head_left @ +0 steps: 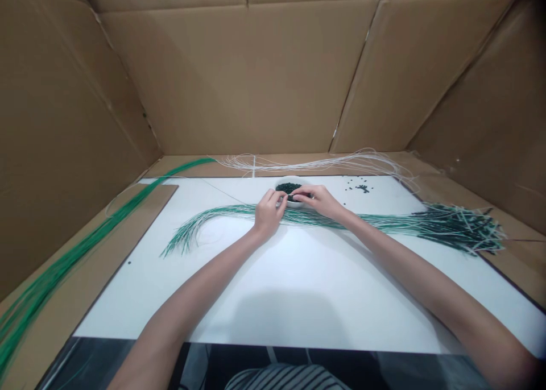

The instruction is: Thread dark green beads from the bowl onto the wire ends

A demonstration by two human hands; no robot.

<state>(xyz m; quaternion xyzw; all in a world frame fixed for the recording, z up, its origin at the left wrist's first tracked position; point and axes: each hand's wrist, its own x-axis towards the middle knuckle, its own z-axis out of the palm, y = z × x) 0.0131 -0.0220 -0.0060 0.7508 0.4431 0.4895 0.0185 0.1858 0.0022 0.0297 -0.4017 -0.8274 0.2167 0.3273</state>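
Observation:
Above a white bowl (278, 181) of small dark green beads (286, 187), both my hands meet with fingers closed in a pinch. Fingers of my left hand (268, 211) grip a thin white strand (226, 194), which trails off to the left; a short pale end shows between the hands. My right hand (321, 200) pinches at that end, but what sits between its fingertips is too small to make out. Under both wrists runs a long bundle of green and white strands (384, 223), its right end thick with dark green pieces (458, 229).
A second bundle of green strands (98, 231) lies along the left side, with loose white strands (307, 165) stretching across the back. Loose dark beads (362, 189) are scattered right of the bowl on the white board (277, 287). Cardboard walls (239, 83) enclose the back and sides.

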